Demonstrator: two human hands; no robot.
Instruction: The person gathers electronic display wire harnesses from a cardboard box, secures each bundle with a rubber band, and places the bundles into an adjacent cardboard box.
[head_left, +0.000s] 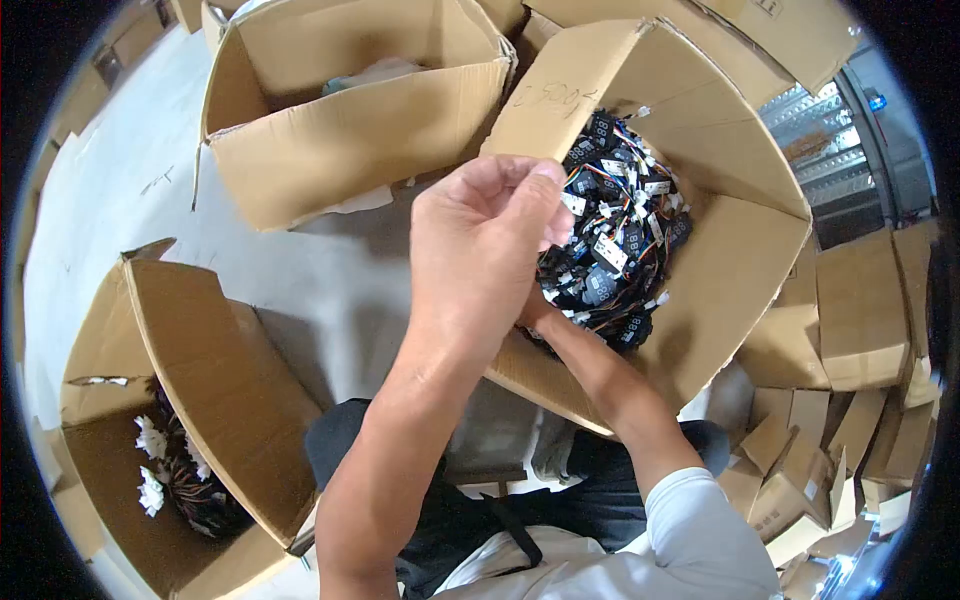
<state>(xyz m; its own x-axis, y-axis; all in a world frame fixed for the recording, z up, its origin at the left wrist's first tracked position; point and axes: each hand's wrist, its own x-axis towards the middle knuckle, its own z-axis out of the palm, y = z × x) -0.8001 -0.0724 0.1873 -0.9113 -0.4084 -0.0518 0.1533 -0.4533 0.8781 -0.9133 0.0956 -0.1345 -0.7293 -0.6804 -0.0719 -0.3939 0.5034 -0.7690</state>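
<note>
My left hand (490,215) is raised over the near left side of a large cardboard box (735,250). Its fingers are curled, thumb against the index finger, and whatever they may hold is hidden. In the box lies a heap of black digital display modules (600,285) with coloured wires and white connectors. My right hand (535,308) reaches low into the box at the near left edge of the heap. Only its wrist side shows; my left hand and forearm cover the fingers.
Another open carton (350,150) at the upper left has pale material inside. At the lower left, a carton (215,390) holds dark cables with white connectors (150,490). Cardboard boxes (865,310) crowd the right side. Grey floor (340,270) shows between the cartons.
</note>
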